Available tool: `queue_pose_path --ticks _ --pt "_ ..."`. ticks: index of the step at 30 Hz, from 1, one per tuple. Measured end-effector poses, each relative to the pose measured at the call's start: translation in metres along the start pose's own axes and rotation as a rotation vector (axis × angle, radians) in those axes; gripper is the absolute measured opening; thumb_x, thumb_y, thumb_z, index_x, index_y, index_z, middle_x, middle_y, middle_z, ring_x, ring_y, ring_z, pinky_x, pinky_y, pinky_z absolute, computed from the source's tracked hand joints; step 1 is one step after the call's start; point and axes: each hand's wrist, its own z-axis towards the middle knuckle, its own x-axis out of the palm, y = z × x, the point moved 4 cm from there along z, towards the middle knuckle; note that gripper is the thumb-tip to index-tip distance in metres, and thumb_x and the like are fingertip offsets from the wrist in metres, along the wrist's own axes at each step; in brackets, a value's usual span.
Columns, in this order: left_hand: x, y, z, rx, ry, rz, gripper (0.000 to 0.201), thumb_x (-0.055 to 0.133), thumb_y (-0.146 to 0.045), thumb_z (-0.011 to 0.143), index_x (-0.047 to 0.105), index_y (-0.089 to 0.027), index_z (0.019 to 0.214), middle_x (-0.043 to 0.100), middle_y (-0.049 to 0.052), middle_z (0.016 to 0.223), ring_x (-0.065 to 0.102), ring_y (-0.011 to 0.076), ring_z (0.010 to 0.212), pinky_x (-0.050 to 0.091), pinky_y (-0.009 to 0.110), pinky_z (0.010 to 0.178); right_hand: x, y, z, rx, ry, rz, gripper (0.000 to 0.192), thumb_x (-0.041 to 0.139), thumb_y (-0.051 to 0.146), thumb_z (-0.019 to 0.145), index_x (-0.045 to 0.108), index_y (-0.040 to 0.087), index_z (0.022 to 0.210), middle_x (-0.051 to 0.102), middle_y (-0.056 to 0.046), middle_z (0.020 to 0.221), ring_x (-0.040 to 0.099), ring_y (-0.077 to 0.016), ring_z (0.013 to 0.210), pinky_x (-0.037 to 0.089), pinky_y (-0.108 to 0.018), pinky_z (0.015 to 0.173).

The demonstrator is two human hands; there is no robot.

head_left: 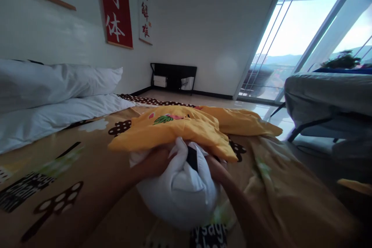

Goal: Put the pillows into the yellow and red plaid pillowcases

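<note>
A white pillow (pixel 177 193) lies on the bed in front of me, its far end going into a yellow pillowcase (pixel 180 128) with a printed leaf and flower. My left hand (pixel 154 161) grips the pillow's left side at the pillowcase opening. On the pillow's right side my right hand (pixel 216 166) holds it, fingers partly under the yellow cloth. The pillowcase lies spread away from me across the bed.
The bed has a tan sheet (pixel 87 186) with dark patterns. White pillows (pixel 52 85) are stacked at the left by the wall. Red and white banners (pixel 116 7) hang above. A grey cot (pixel 325 100) stands at right by a glass door (pixel 290 35).
</note>
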Motion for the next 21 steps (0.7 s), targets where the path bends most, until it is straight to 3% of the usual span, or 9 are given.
queue_pose_path --ticks 3,6,9,11,14,16,19,21 --pt "0.005 0.008 -0.011 -0.067 -0.079 0.002 0.04 0.035 -0.04 0.093 0.066 -0.016 0.092 0.071 0.012 0.091 0.065 0.0242 0.088 0.049 0.037 0.084 0.01 0.004 -0.002 0.127 0.117 0.066 0.033 0.047 0.035 0.086 0.072 0.02 0.101 0.072 -0.009 0.102 0.064 -0.0229 0.096 0.047 -0.037 0.095" --pt "-0.007 -0.006 -0.021 -0.065 -0.196 -0.039 0.036 0.042 -0.031 0.089 0.057 -0.018 0.119 0.068 0.011 0.108 0.065 0.0249 0.097 0.048 0.039 0.087 0.012 0.012 -0.004 0.252 0.21 0.108 0.027 0.047 0.03 0.084 0.072 0.018 0.086 0.073 -0.009 0.087 0.065 -0.0204 0.077 0.05 -0.032 0.077" --pt "-0.012 -0.03 -0.031 0.055 -0.307 -0.148 0.034 0.034 -0.028 0.093 0.058 -0.019 0.114 0.066 0.01 0.11 0.062 0.0221 0.101 0.046 0.037 0.092 0.007 0.026 -0.006 0.34 0.23 0.098 0.024 0.051 0.03 0.082 0.069 0.017 0.075 0.072 -0.009 0.078 0.063 -0.019 0.069 0.045 -0.027 0.062" --pt "-0.01 -0.045 -0.036 0.164 -0.357 -0.192 0.037 0.03 -0.037 0.096 0.059 -0.019 0.112 0.065 0.009 0.108 0.06 0.0213 0.102 0.045 0.036 0.094 0.002 0.035 -0.007 0.407 0.238 0.064 0.022 0.054 0.031 0.079 0.069 0.016 0.072 0.071 -0.009 0.074 0.063 -0.0196 0.068 0.04 -0.026 0.057" --pt "-0.003 -0.059 -0.039 0.224 -0.35 -0.133 0.052 0.046 -0.058 0.086 0.053 -0.018 0.119 0.063 0.011 0.107 0.06 0.0246 0.1 0.047 0.038 0.09 -0.004 0.045 -0.009 0.444 0.251 0.003 0.022 0.055 0.031 0.077 0.069 0.015 0.075 0.072 -0.011 0.079 0.064 -0.0215 0.07 0.037 -0.026 0.057" --pt "-0.002 -0.058 -0.037 0.14 -0.332 -0.08 0.063 0.059 -0.062 0.076 0.05 -0.016 0.119 0.062 0.012 0.108 0.06 0.0269 0.098 0.047 0.039 0.085 -0.005 0.046 -0.011 0.452 0.247 -0.048 0.021 0.055 0.03 0.076 0.069 0.014 0.077 0.072 -0.012 0.082 0.064 -0.0224 0.074 0.036 -0.027 0.059" --pt "-0.003 -0.049 -0.031 -0.026 -0.218 -0.066 0.051 0.062 -0.056 0.075 0.054 -0.017 0.106 0.065 0.009 0.099 0.062 0.0253 0.089 0.046 0.035 0.076 -0.006 0.044 -0.013 0.468 0.213 -0.117 0.019 0.055 0.027 0.074 0.069 0.014 0.076 0.072 -0.012 0.081 0.063 -0.0217 0.074 0.033 -0.026 0.059" --pt "-0.003 -0.047 -0.029 -0.054 -0.131 -0.075 0.034 0.059 -0.047 0.078 0.058 -0.017 0.094 0.066 0.006 0.088 0.061 0.0222 0.081 0.042 0.031 0.07 -0.006 0.045 -0.011 0.448 0.193 -0.1 0.019 0.052 0.023 0.075 0.068 0.013 0.073 0.071 -0.011 0.077 0.062 -0.0198 0.071 0.03 -0.026 0.058"
